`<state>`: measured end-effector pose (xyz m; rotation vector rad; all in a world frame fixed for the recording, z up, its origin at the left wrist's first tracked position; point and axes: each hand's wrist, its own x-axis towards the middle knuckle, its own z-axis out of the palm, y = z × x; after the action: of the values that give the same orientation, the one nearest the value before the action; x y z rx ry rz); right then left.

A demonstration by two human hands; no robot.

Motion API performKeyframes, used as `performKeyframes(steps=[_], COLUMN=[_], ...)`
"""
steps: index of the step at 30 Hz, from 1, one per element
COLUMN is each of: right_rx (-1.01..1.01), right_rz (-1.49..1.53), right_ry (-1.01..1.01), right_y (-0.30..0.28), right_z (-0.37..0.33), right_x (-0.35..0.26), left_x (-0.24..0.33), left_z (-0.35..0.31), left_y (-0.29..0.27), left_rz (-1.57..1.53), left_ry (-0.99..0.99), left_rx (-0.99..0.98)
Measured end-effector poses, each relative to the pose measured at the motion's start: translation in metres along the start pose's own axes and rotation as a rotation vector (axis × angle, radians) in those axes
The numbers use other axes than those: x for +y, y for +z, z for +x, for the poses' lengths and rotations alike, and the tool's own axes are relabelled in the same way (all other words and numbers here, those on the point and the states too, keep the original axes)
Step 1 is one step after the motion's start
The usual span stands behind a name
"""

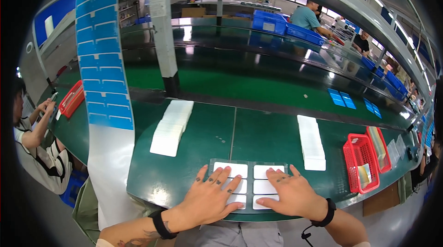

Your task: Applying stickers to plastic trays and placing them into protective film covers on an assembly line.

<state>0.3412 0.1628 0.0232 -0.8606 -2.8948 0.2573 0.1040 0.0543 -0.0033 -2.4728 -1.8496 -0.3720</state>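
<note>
Two columns of white rounded cards (238, 171) lie on a clear plastic sheet (250, 173) at the table's near edge. My left hand (207, 198) rests on the left column with its fingers spread. On the right column lies my right hand (295, 194), its fingers also apart and pressing flat. Neither hand grips anything. Beyond my left hand stretches an overlapping row of white cards (171, 127). A second overlapping row of white cards (311, 143) lies beyond my right hand. Parts of the cards under my fingers are hidden.
A long strip with blue film pieces (104, 58) hangs down on the left. Red baskets (353, 166) stand at the right, another red basket (71, 99) at far left. Blue-film pieces (341, 98) lie on the green belt (221, 81). A metal post (161, 30) rises behind the table; people sit around.
</note>
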Motion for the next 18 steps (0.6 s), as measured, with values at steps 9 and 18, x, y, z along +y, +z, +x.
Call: performKeyframes(steps=[9,18], right_rx=[-0.092,-0.351], right_rz=[0.862,0.956], right_ry=[0.3,0.287], right_y=[-0.048,-0.028], right_z=[-0.094,-0.09], right_x=[0.017,-0.034], left_x=[-0.097,-0.328], left_z=[-0.039,-0.18], left_y=[-0.04,-0.062], left_rz=[-0.264,-0.659], left_ry=[-0.13,-1.091], left_rx=[0.505,0.783])
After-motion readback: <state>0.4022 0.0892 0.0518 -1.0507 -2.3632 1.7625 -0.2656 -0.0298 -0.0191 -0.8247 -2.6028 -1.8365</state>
